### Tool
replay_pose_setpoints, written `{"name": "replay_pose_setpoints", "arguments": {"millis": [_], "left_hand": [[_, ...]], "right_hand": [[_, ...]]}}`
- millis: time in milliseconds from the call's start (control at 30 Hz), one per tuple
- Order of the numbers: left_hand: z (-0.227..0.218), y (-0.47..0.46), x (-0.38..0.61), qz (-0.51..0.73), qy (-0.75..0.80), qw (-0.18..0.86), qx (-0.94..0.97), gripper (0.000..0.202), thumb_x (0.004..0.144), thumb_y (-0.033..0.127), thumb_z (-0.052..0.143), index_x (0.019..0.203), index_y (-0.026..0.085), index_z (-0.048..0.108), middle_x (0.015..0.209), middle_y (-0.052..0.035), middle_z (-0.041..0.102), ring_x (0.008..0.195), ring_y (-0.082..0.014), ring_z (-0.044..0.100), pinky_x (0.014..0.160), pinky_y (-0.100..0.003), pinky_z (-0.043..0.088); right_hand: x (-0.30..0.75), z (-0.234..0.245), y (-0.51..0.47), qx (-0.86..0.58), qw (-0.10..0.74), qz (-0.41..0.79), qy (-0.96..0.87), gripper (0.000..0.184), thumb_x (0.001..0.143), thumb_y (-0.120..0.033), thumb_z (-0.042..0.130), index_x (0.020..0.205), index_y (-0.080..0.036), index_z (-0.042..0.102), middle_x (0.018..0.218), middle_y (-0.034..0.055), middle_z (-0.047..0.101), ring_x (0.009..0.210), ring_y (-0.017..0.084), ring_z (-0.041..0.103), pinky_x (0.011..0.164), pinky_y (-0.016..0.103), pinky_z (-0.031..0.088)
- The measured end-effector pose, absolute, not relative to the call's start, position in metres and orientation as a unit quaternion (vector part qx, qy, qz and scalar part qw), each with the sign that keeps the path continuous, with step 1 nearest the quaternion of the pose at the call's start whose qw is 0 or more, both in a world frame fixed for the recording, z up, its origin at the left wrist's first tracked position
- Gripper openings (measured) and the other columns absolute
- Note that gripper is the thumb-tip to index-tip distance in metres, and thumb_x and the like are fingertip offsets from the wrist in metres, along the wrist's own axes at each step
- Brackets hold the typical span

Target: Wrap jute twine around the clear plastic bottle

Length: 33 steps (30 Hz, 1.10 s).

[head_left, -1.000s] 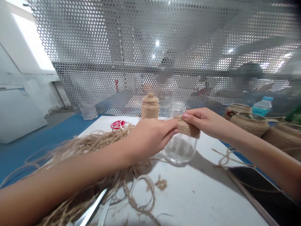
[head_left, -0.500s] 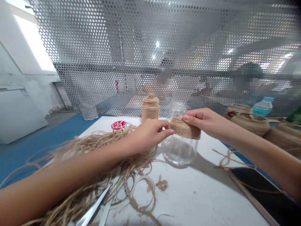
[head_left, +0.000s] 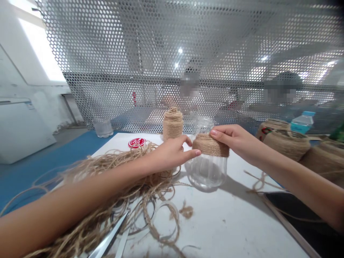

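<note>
A clear ribbed glass jar [head_left: 206, 172] stands on the white table [head_left: 228, 225], with a band of jute twine [head_left: 211, 145] wound around its upper body. My right hand [head_left: 233, 139] grips the jar over this band from the right. The fingertips of my left hand [head_left: 173, 154] touch the band's left end, with the fingers apart. Behind them stands a jar fully wrapped in twine [head_left: 172, 124]. Under my left forearm lies a tangle of loose jute twine [head_left: 153, 188], with steel scissors [head_left: 110, 236] partly buried at its near edge.
A red-and-white lid [head_left: 137, 142] lies at the far table edge. A black tablet [head_left: 295, 218] sits at the right, below twine-wrapped vessels [head_left: 286, 144] and a water bottle [head_left: 302, 122]. Behind a perforated metal screen [head_left: 161, 43] sit several people [head_left: 189, 89].
My left hand has drawn back to the left, and its fingers have spread, leaving more of the twine band in view. The jar and my right hand stay nearly still.
</note>
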State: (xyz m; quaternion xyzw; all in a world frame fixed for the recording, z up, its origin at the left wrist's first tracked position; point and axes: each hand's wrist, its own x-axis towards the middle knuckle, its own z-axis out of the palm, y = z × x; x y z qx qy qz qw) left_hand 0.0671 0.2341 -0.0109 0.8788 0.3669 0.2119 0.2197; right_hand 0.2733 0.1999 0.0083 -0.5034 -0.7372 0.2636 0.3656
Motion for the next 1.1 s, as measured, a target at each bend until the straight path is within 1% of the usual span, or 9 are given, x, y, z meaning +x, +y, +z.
{"name": "replay_pose_setpoints", "arguments": {"millis": [100, 200, 267, 467, 567, 700, 800, 967, 1100], "left_hand": [[-0.007, 0.234, 0.066, 0.220, 0.379, 0.238, 0.867, 0.066, 0.076, 0.064, 0.043, 0.124, 0.020, 0.041, 0.066, -0.0001, 0.054, 0.061, -0.0164, 0.051, 0.054, -0.024, 0.034], [-0.004, 0.234, 0.066, 0.221, 0.366, 0.253, 0.868, 0.076, 0.074, 0.062, 0.049, 0.134, 0.023, 0.027, 0.068, 0.0006, 0.052, 0.059, -0.0150, 0.050, 0.053, -0.024, 0.034], [-0.004, 0.233, 0.067, 0.197, 0.365, 0.272, 0.869, 0.084, 0.069, 0.061, 0.055, 0.136, 0.022, 0.024, 0.070, 0.0004, 0.052, 0.058, -0.0139, 0.049, 0.053, -0.023, 0.034], [-0.005, 0.225, 0.069, 0.199, 0.340, 0.297, 0.870, 0.079, 0.068, 0.056, 0.060, 0.134, 0.027, 0.028, 0.074, 0.0002, 0.051, 0.056, -0.0114, 0.046, 0.054, -0.023, 0.034], [-0.005, 0.219, 0.070, 0.213, 0.340, 0.288, 0.870, 0.080, 0.066, 0.058, 0.061, 0.132, 0.023, 0.030, 0.071, 0.0003, 0.051, 0.055, -0.0121, 0.046, 0.052, -0.023, 0.034], [-0.004, 0.209, 0.072, 0.218, 0.335, 0.273, 0.875, 0.082, 0.066, 0.057, 0.061, 0.132, 0.022, 0.027, 0.067, 0.0020, 0.049, 0.055, -0.0123, 0.046, 0.050, -0.023, 0.033], [-0.001, 0.206, 0.072, 0.208, 0.316, 0.279, 0.883, 0.079, 0.068, 0.053, 0.062, 0.132, 0.024, 0.027, 0.064, 0.0040, 0.047, 0.053, -0.0114, 0.045, 0.049, -0.022, 0.033], [0.003, 0.211, 0.068, 0.178, 0.256, 0.287, 0.906, 0.068, 0.074, 0.044, 0.060, 0.132, 0.024, 0.029, 0.057, 0.0067, 0.042, 0.051, -0.0094, 0.043, 0.048, -0.020, 0.031], [0.000, 0.221, 0.066, 0.170, 0.221, 0.287, 0.916, 0.069, 0.075, 0.045, 0.060, 0.132, 0.023, 0.028, 0.055, 0.0075, 0.040, 0.049, -0.0086, 0.040, 0.045, -0.019, 0.029]], "right_hand": [[0.276, 0.009, 0.202, -0.457, 0.398, 0.304, -0.735, 0.035, 0.084, -0.043, 0.046, 0.061, -0.016, 0.047, 0.058, -0.0033, 0.038, 0.053, 0.009, 0.036, 0.049, 0.022, 0.027], [0.281, 0.006, 0.206, -0.414, 0.383, 0.337, -0.754, 0.032, 0.085, -0.042, 0.046, 0.067, -0.016, 0.052, 0.063, -0.0023, 0.042, 0.057, 0.009, 0.040, 0.052, 0.022, 0.031], [0.284, 0.004, 0.208, -0.400, 0.349, 0.346, -0.774, 0.031, 0.085, -0.042, 0.046, 0.072, -0.015, 0.054, 0.065, -0.0018, 0.044, 0.060, 0.010, 0.042, 0.054, 0.022, 0.032], [0.286, 0.020, 0.199, -0.396, 0.236, 0.305, -0.833, 0.031, 0.088, -0.040, 0.040, 0.077, -0.015, 0.055, 0.070, 0.0005, 0.050, 0.065, 0.012, 0.047, 0.058, 0.024, 0.036], [0.276, 0.028, 0.187, -0.435, 0.225, 0.214, -0.845, 0.030, 0.089, -0.037, 0.039, 0.075, -0.016, 0.056, 0.070, 0.0007, 0.052, 0.066, 0.012, 0.047, 0.060, 0.025, 0.035], [0.261, 0.027, 0.176, -0.473, 0.224, 0.150, -0.839, 0.037, 0.089, -0.041, 0.034, 0.071, -0.016, 0.055, 0.064, -0.0009, 0.051, 0.058, 0.011, 0.044, 0.053, 0.024, 0.032], [0.259, 0.027, 0.174, -0.472, 0.196, 0.147, -0.847, 0.035, 0.089, -0.041, 0.035, 0.076, -0.017, 0.057, 0.067, -0.0004, 0.054, 0.061, 0.011, 0.046, 0.054, 0.023, 0.033], [0.267, 0.036, 0.173, -0.440, 0.170, 0.187, -0.862, 0.033, 0.088, -0.039, 0.038, 0.074, -0.016, 0.057, 0.066, -0.0004, 0.052, 0.058, 0.010, 0.044, 0.052, 0.022, 0.033], [0.273, 0.037, 0.176, -0.430, 0.157, 0.209, -0.864, 0.032, 0.088, -0.039, 0.041, 0.069, -0.016, 0.054, 0.064, -0.0012, 0.049, 0.057, 0.010, 0.043, 0.050, 0.021, 0.033]]}}
